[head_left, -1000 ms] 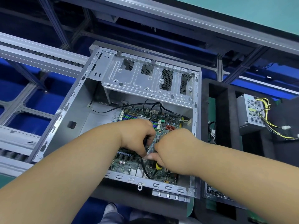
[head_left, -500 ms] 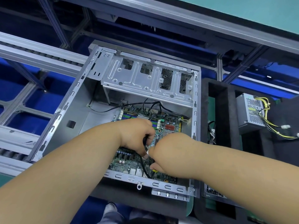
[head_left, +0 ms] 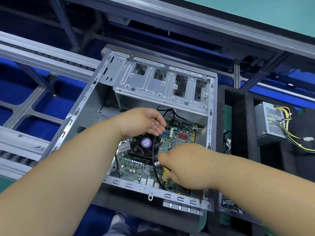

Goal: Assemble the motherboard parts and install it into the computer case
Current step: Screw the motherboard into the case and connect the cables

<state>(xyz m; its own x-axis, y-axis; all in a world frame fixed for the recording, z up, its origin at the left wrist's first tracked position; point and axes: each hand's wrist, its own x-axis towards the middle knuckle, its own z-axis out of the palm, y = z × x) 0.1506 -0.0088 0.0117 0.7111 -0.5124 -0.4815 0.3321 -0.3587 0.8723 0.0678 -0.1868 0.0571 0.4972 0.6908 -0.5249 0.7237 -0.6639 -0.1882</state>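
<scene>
The open grey computer case [head_left: 81, 106] lies on its side with the green motherboard [head_left: 179, 138] inside it. A black CPU fan [head_left: 145, 143] with a purple label sits on the board. My left hand [head_left: 141, 121] hovers over the fan's upper edge, and its curled fingertips hold the top of a black cable [head_left: 154, 155] that runs down across the board. My right hand [head_left: 185, 166] rests low on the board's near right part and grips a small yellow-handled item [head_left: 165, 174]. What lies under my right palm is hidden.
The metal drive cage [head_left: 153, 82] spans the far end of the case. To the right, a black foam tray [head_left: 238, 103] holds a grey power supply [head_left: 269, 123] with yellow wires, and another board [head_left: 228, 206] sits nearer. Conveyor rails [head_left: 42, 55] run on the left.
My left hand has lifted up and away from my right hand, which uncovers the CPU fan. My right hand has slid slightly down the board with the yellow item.
</scene>
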